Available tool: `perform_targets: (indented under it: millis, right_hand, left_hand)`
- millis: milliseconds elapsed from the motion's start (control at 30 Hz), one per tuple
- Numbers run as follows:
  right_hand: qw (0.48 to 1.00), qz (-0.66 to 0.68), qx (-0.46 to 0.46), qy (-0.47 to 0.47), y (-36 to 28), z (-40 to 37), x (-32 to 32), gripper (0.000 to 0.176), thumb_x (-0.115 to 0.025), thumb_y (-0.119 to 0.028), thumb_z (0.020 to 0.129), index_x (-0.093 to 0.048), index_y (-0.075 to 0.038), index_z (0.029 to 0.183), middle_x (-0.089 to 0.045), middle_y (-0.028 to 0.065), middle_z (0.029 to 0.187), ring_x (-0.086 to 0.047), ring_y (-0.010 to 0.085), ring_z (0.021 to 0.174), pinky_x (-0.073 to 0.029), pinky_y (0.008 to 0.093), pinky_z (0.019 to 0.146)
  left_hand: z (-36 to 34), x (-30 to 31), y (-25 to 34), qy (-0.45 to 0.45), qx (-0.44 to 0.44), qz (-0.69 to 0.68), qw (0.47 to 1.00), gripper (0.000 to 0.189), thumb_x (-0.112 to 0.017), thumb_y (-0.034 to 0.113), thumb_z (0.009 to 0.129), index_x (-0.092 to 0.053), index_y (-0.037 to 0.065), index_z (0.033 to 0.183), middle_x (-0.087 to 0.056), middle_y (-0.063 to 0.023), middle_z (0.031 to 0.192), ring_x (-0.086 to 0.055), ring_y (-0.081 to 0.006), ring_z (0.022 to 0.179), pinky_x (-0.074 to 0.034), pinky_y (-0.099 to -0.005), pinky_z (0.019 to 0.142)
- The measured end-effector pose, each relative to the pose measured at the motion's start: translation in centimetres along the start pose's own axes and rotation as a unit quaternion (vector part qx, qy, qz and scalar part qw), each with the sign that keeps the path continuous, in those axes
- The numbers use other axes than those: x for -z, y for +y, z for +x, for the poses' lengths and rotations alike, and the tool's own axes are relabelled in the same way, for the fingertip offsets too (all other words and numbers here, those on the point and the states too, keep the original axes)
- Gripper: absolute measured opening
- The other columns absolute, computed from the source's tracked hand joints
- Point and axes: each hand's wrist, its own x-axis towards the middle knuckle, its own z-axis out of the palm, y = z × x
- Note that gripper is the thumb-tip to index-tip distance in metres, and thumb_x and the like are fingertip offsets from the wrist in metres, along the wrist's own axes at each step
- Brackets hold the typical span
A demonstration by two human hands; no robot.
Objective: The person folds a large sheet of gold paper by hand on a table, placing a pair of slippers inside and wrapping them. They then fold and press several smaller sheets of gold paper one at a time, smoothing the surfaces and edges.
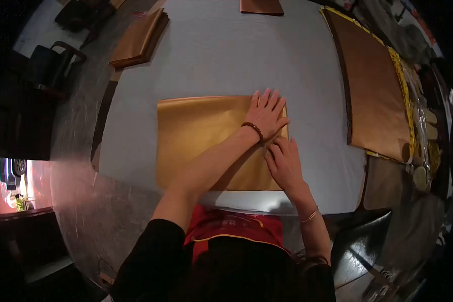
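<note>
A gold sheet (206, 143), which looks like paper or thin wrapping, lies flat in front of me, its near edge close to the table's front. My left hand (268, 115) rests palm down on its upper right part, fingers spread and tips reaching just past the far edge. Close below it, my right hand (286, 163) is at the sheet's right edge with bent fingers drawn together on it; the thumb and fingertips are partly hidden. My left forearm crosses over the middle of the sheet and covers part of it.
The sheet lies on a grey-covered table (226, 55). A stack of folded brown-gold sheets (141, 39) is at the far left corner, and another brown piece (261, 6) at the far edge. A large brown stack with yellow edging (375, 83) lies at right. A dark chair (50, 65) stands left.
</note>
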Motion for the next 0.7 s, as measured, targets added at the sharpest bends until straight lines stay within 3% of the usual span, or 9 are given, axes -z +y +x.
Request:
perform_targets:
  millis: [67,200,400,467,700]
  right_hand:
    - [0.998,0.044,0.017,0.034,0.2,1.1,-0.3,0.021,-0.063,-0.007,0.081,-0.054,-0.001,0.099,-0.051,0.0156,0.11,-0.048,0.0363,0.103,-0.041,0.0418,0.09]
    - [0.997,0.078,-0.007,0.01,0.0,1.9,-0.7,0.022,-0.063,-0.006,0.082,-0.053,0.001,0.1,-0.05,0.017,0.111,-0.049,0.0372,0.103,-0.042,0.042,0.089]
    - [0.995,0.099,-0.007,0.034,0.3,1.3,-1.6,0.025,-0.064,-0.006,0.081,-0.053,-0.001,0.102,-0.049,0.0191,0.114,-0.047,0.0387,0.108,-0.039,0.0451,0.095]
    - [0.997,0.059,0.011,0.051,0.1,1.3,-1.5,0.033,-0.062,-0.008,0.083,-0.05,-0.001,0.112,-0.047,0.0194,0.12,-0.046,0.0395,0.11,-0.04,0.0445,0.095]
    - [0.999,-0.012,0.012,0.029,0.5,0.9,-1.4,0.038,-0.06,-0.012,0.084,-0.05,-0.001,0.119,-0.042,0.0204,0.127,-0.041,0.0399,0.117,-0.035,0.0463,0.102]
  left_hand:
    - [-0.1,0.1,0.0,0.003,0.005,0.003,1.0,0.064,-0.036,0.054,0.094,-0.034,0.013,0.143,-0.029,-0.0118,0.149,-0.022,-0.0319,0.139,-0.013,-0.0528,0.113]
    - [0.2,-0.5,-0.3,0.0,0.002,-0.008,1.0,0.062,-0.034,0.053,0.095,-0.034,0.014,0.144,-0.029,-0.0113,0.15,-0.021,-0.0314,0.14,-0.01,-0.0523,0.114]
    - [0.0,-0.6,-0.3,0.016,-0.009,0.0,1.0,0.06,-0.034,0.05,0.096,-0.033,0.014,0.144,-0.029,-0.0116,0.15,-0.022,-0.0316,0.139,-0.013,-0.0511,0.114]
    - [-0.1,-0.5,-0.4,0.017,-0.012,-0.003,1.0,0.059,-0.034,0.049,0.097,-0.033,0.014,0.144,-0.029,-0.0118,0.15,-0.022,-0.0317,0.14,-0.013,-0.0509,0.114]
    - [-0.8,0.0,-2.4,0.025,-0.022,0.002,0.999,0.062,-0.036,0.049,0.097,-0.034,0.008,0.143,-0.03,-0.0124,0.15,-0.023,-0.0293,0.14,-0.016,-0.0441,0.115]
